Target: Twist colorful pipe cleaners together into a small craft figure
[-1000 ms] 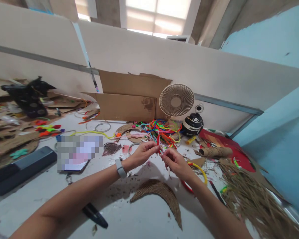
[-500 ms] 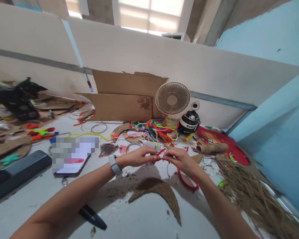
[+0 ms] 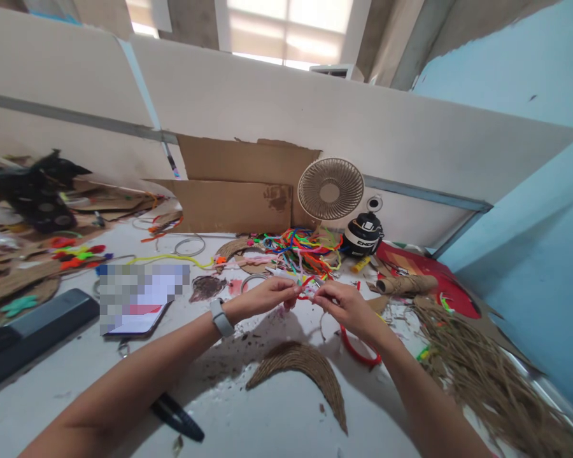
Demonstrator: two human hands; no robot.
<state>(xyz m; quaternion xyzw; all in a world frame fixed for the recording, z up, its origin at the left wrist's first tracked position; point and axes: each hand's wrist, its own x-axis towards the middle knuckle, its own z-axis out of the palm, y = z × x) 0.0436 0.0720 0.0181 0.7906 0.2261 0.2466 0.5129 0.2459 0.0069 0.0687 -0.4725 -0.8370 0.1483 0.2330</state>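
Note:
Over the middle of the table, my left hand (image 3: 273, 294) pinches a red fuzzy pipe cleaner (image 3: 307, 282) between thumb and fingers. From the other side my right hand (image 3: 344, 305) grips the same red strand, so a short bent stretch shows between my fingertips. A thin grey tip sticks up beside my right fingers; I cannot make out what it is. Beneath my right wrist lies a red fuzzy loop (image 3: 361, 356), partly hidden by the arm. Nearer me rests a flat crescent (image 3: 302, 357) covered in brown cord.
Beyond my hands is a heap of coloured pipe cleaners (image 3: 305, 245), with a fan (image 3: 331, 189) and a black bottle (image 3: 363, 235) behind. A phone (image 3: 148, 305) and dark case (image 3: 38, 334) lie left; brown fibre strands (image 3: 477, 362) and a cardboard tube (image 3: 407, 284) lie right.
My hands have drawn slightly apart, with more of the red pipe cleaner showing between them. The fingers of my left hand have shifted on the strand.

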